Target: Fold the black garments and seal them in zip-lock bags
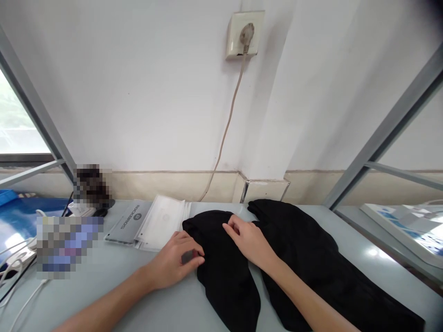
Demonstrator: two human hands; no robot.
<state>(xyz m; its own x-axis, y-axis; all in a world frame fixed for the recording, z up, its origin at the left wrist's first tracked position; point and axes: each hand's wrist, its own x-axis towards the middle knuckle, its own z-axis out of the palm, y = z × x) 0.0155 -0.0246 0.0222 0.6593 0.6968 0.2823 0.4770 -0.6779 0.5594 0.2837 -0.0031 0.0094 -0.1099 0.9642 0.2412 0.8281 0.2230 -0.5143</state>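
Left hand [175,263]: palm down on the near-left edge of the black garment [224,272], fingers curled, thumb and forefinger pinching a small grey tag [187,257] at the cloth's hem; grasp closed on that tag

Right hand [247,240]: laid on top of the same garment, fingers bent and pressing into the cloth near its upper fold; whether it grips the fabric or only rests on it cannot be told

Black garment: lying flat on the pale grey table [114,281], centre of the view, its top end toward the wall and its length running toward the near-right

Second black garment [325,272]: just right of the first, touching or overlapping it under the right forearm, stretching to the near-right corner of the table

Clear plastic sleeves [162,221]: a small stack just left of the garment's top end, beside the left hand

Grey flat packet [128,222]: printed lettering, left of the sleeves, touching them

White cables [20,276]: at the far-left edge of the table

Wall socket [245,35]: high on the white wall, plug inserted, beige cord [223,133] hanging down behind the table

Grey metal frame bars [384,133]: slanting on the right, and likewise on the left
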